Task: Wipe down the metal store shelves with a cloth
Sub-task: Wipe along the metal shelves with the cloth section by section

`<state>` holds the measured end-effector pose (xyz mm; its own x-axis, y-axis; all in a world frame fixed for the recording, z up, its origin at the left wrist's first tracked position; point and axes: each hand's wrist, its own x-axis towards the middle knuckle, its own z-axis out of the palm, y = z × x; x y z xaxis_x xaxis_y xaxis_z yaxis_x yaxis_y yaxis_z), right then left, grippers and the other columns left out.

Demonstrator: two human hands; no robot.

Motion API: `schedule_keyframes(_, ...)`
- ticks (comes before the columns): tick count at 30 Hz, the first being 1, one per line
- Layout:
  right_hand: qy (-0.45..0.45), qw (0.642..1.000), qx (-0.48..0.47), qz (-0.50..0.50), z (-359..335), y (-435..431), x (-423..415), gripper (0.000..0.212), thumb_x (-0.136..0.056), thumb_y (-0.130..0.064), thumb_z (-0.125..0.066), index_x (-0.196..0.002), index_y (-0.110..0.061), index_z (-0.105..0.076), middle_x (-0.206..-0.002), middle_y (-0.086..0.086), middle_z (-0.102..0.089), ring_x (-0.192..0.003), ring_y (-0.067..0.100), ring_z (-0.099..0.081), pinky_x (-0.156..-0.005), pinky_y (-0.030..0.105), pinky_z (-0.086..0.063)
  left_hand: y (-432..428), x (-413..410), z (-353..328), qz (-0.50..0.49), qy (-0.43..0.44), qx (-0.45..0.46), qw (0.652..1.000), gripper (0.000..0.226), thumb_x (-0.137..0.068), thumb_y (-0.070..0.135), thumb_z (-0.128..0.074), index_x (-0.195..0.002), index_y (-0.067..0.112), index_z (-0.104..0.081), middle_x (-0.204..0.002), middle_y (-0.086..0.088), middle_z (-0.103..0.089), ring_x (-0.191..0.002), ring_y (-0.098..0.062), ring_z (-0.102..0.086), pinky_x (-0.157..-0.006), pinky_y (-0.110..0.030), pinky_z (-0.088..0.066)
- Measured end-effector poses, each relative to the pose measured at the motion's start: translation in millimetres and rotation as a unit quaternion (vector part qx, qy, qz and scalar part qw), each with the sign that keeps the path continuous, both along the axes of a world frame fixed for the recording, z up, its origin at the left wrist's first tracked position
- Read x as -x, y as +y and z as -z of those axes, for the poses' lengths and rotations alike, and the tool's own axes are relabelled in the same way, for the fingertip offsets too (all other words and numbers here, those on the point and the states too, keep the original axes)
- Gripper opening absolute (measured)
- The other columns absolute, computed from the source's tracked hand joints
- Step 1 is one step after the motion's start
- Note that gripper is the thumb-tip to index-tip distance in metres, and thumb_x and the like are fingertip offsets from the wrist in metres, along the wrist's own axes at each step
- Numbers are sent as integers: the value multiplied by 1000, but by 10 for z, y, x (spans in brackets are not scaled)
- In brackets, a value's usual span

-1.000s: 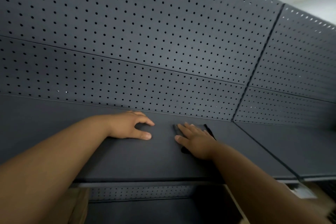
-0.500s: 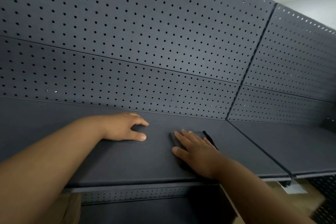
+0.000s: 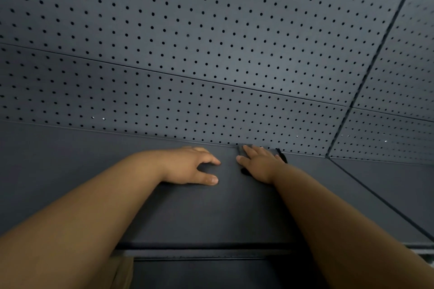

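Observation:
A dark grey metal shelf runs across the lower half of the view, under a perforated back panel. My right hand lies flat with straight fingers on a dark cloth, pressing it against the shelf at its back edge, right below the panel. Most of the cloth is hidden under the hand; only dark edges show. My left hand rests on the bare shelf just left of it, thumb out, fingers loosely bent, holding nothing.
The perforated back panel rises behind the shelf. A dark seam splits it from the neighbouring bay, whose shelf continues to the right. A lower shelf level shows under the front edge.
My right hand has slid the cloth away from me, from mid-shelf to the back edge under the panel. My left hand stays in about the same place. The view has moved closer.

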<state>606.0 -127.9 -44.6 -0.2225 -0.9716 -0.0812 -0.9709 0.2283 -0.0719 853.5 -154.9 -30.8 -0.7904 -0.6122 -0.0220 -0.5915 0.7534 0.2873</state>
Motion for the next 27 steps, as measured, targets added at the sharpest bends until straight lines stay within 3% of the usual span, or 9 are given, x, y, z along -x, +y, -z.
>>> schedule_keyframes(9,-12,1000,-4,-8,-27,129,-29,70,-94,-68,-19,-155,-36,-5,-164,-4,3,-150,19,5,-116,50,4,6,-15,-24,2,12,-12,1000,66,-87,63,-57,-146,38,-40,-150,15,-35,-140,-8,-29,-118,-38,-26)
schedule_keyframes(27,7,998,7,-66,-68,1431,-372,67,-96,-65,-21,-154,-39,-2,-163,-11,3,-148,9,5,-120,42,1,67,26,-10,-14,5,-3,1000,66,-89,62,-54,-148,35,-38,-155,11,-31,-143,-12,-28,-119,-38,-24)
